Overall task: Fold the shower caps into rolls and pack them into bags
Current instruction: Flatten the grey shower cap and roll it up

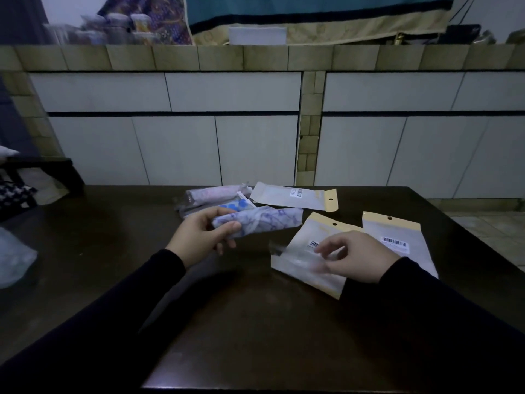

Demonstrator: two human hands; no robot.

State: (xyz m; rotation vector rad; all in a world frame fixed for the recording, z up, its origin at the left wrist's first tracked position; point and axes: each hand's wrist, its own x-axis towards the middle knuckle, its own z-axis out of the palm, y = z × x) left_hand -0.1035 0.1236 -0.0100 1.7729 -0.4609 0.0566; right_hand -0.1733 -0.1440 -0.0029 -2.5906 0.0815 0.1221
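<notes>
My left hand [203,233] grips one end of a rolled shower cap [264,221], pale with a purple pattern, held level just above the dark table [241,322]. My right hand [356,255] hovers with fingers apart and blurred over the lower part of an empty bag [305,253] with a tan header and barcode label. A second bag [397,240] lies to its right, a third bag [295,196] farther back. Behind the roll lie packed bags, one with a pinkish roll [216,193] and one with a blue-spotted cap [233,206].
A tiled wall rises right behind the table's far edge. A pale crumpled plastic item [14,260] lies at the left edge of the table. A dark low bench [42,172] stands at the left, and tiled floor shows at the right.
</notes>
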